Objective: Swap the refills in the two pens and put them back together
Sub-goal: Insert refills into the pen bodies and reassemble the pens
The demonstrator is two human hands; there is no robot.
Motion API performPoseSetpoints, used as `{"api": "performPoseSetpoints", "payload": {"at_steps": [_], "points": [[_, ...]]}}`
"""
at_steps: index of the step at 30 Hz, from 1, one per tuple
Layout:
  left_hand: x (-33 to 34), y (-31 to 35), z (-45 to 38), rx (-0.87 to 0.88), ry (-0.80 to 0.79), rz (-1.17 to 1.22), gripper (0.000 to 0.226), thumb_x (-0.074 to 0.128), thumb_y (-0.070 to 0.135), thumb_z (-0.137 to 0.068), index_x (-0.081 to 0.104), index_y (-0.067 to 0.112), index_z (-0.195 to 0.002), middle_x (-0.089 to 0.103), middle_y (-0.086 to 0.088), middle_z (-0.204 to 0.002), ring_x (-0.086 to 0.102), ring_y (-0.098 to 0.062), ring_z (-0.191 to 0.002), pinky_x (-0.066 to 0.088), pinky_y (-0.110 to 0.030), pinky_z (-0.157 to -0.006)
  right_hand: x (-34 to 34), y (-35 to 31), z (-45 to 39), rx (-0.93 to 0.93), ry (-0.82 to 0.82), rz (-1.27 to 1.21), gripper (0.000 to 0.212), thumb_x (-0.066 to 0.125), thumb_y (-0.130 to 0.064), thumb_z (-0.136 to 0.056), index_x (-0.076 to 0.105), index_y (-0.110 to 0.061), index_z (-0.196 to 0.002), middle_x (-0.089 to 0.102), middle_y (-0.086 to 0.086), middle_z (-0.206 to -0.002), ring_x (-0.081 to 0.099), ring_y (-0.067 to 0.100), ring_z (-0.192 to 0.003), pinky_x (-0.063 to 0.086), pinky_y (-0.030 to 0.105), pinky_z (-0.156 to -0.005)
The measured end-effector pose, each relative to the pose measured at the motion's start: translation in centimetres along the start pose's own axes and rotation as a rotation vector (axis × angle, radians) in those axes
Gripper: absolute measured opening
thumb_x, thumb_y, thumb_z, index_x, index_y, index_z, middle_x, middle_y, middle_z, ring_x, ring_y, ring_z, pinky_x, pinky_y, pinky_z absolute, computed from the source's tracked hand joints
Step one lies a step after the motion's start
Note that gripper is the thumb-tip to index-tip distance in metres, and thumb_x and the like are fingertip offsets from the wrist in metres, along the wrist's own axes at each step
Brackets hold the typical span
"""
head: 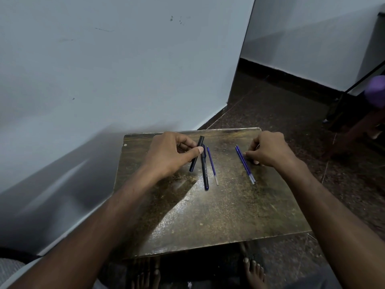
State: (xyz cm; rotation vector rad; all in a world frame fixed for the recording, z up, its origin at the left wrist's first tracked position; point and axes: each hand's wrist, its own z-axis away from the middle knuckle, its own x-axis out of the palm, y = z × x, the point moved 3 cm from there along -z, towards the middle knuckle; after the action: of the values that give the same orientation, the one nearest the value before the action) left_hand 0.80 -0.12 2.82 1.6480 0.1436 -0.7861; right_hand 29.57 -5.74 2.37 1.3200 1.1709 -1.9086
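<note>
On a worn brown tabletop point(218, 205), my left hand point(168, 155) pinches a black pen barrel point(196, 154) between thumb and fingers, tilted over the table. Just right of it lies a second dark pen point(204, 172), and beside that a loose blue refill point(212, 165). Further right lie two blue refills point(244, 164) close together, side by side. My right hand point(268, 150) has curled fingers, its fingertips touching these refills near their far ends. Whether it grips them is unclear.
The small table stands against a pale wall point(104, 69) on the left, with dark speckled floor point(281, 105) beyond and to the right. Dark furniture legs point(350, 113) stand at the far right. My bare feet point(254, 272) show below the table's near edge.
</note>
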Motion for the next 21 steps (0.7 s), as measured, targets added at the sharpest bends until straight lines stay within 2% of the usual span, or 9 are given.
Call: {"api": "performPoseSetpoints", "payload": {"at_steps": [3, 7, 9, 11, 13, 16, 19, 21], "points": [[-0.1, 0.0, 0.0, -0.004, 0.002, 0.002, 0.016, 0.087, 0.044, -0.088, 0.084, 0.031, -0.095, 0.081, 0.014, -0.082, 0.078, -0.001, -0.077, 0.069, -0.033, -0.081, -0.1, -0.3, 0.3, -0.015, 0.024, 0.007, 0.021, 0.086, -0.028, -0.092, 0.082, -0.016, -0.076, 0.078, 0.004, -0.071, 0.076, 0.016, -0.073, 0.067, 0.042, -0.080], [-0.1, -0.1, -0.1, -0.007, 0.011, -0.010, 0.016, 0.087, 0.045, -0.088, 0.084, 0.031, -0.095, 0.081, 0.014, -0.080, 0.077, 0.001, -0.076, 0.069, -0.034, -0.082, 0.0, -2.8, 1.4, -0.167, 0.124, -0.015, 0.012, 0.086, -0.029, -0.093, 0.081, -0.021, -0.085, 0.074, -0.005, -0.076, 0.071, 0.009, -0.073, 0.061, 0.027, -0.072], [-0.1, -0.1, -0.1, -0.007, 0.018, -0.018, 0.016, 0.087, 0.046, -0.088, 0.084, 0.032, -0.094, 0.080, 0.015, -0.079, 0.076, 0.003, -0.075, 0.069, -0.034, -0.082, 0.7, -4.5, 2.3, -0.229, 0.059, -0.060, 0.013, 0.086, -0.029, -0.091, 0.079, -0.021, -0.084, 0.070, -0.010, -0.071, 0.066, 0.001, -0.067, 0.049, 0.009, -0.059], [0.0, -0.1, 0.0, -0.009, 0.019, -0.023, 0.015, 0.087, 0.046, -0.088, 0.084, 0.032, -0.093, 0.080, 0.016, -0.078, 0.076, 0.003, -0.075, 0.069, -0.035, -0.082, 1.8, -5.5, 2.8, -0.236, -0.031, -0.091, 0.016, 0.087, -0.028, -0.090, 0.077, -0.021, -0.081, 0.070, -0.011, -0.067, 0.065, -0.003, -0.057, 0.042, 0.005, -0.047], [-0.1, -0.2, 0.0, -0.010, 0.022, -0.027, 0.014, 0.087, 0.046, -0.088, 0.084, 0.033, -0.091, 0.080, 0.016, -0.077, 0.076, 0.003, -0.074, 0.069, -0.036, -0.081, 2.9, -5.9, 2.7, -0.222, -0.095, -0.141, 0.017, 0.088, -0.024, -0.090, 0.077, -0.018, -0.079, 0.074, -0.007, -0.066, 0.066, -0.006, -0.046, 0.041, 0.005, -0.043], [-0.1, -0.1, 0.0, -0.011, 0.025, -0.035, 0.012, 0.087, 0.046, -0.088, 0.083, 0.034, -0.091, 0.080, 0.016, -0.076, 0.076, 0.002, -0.073, 0.069, -0.035, -0.081, 3.8, -6.2, 2.6, -0.197, -0.126, -0.163, 0.018, 0.090, -0.024, -0.088, 0.078, -0.014, -0.079, 0.075, -0.004, -0.064, 0.062, -0.009, -0.041, 0.046, 0.010, -0.045], [-0.2, -0.1, 0.0, -0.017, 0.020, -0.040, 0.012, 0.087, 0.046, -0.088, 0.083, 0.035, -0.091, 0.080, 0.016, -0.078, 0.076, 0.002, -0.074, 0.068, -0.034, -0.082, 4.2, -6.5, 2.6, -0.181, -0.126, -0.138, 0.020, 0.093, -0.026, -0.085, 0.080, -0.013, -0.078, 0.075, -0.003, -0.063, 0.063, -0.005, -0.042, 0.051, 0.017, -0.052], [-0.2, -0.2, -0.1, -0.019, 0.024, -0.037, 0.013, 0.087, 0.046, -0.088, 0.083, 0.034, -0.091, 0.080, 0.016, -0.077, 0.076, 0.001, -0.074, 0.069, -0.036, -0.082, 4.1, -6.5, 2.4, -0.176, -0.099, -0.102, 0.015, 0.090, -0.017, -0.086, 0.081, -0.010, -0.077, 0.077, 0.001, -0.066, 0.067, 0.000, -0.050, 0.057, 0.022, -0.054]]}}
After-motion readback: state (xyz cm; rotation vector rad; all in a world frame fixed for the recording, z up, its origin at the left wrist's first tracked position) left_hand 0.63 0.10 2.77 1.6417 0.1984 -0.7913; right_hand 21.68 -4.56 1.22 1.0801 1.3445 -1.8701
